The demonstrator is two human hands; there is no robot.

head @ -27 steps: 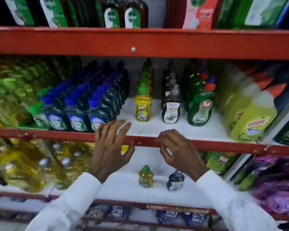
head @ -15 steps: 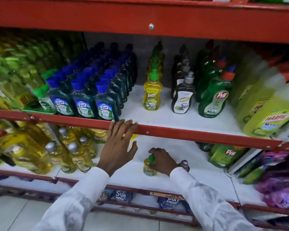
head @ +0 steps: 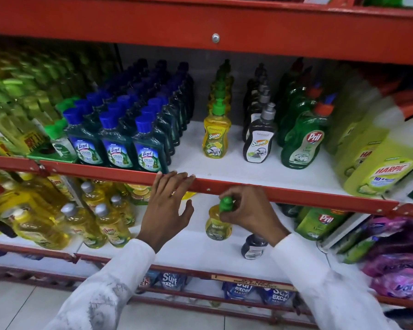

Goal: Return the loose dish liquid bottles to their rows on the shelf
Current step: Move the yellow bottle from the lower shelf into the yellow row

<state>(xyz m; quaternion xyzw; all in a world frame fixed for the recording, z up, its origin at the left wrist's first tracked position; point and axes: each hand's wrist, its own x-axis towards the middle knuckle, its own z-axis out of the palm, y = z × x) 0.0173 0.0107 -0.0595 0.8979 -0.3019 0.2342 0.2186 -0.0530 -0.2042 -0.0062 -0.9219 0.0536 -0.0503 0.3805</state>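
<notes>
Below, small yellow bottle (head: 218,226), green cap pinched in right hand (head: 249,211) fingers; left hand (head: 168,206) fingers spread, empty.

Shop: red shelves (head: 248,186) stocked with branded detergent rows (head: 119,129).

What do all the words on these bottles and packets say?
"Lizol FRESH & CLEAN": blue-capped bottles
"PATANJALI Super": yellow bottle in the row
"Super": dark bottle
"Pril": green bottle
"HARPIC 10": big yellow bottle
"Pril": lower pouch
"Surf excel": packets below
Held bottle in right hand: too blurred.
</notes>
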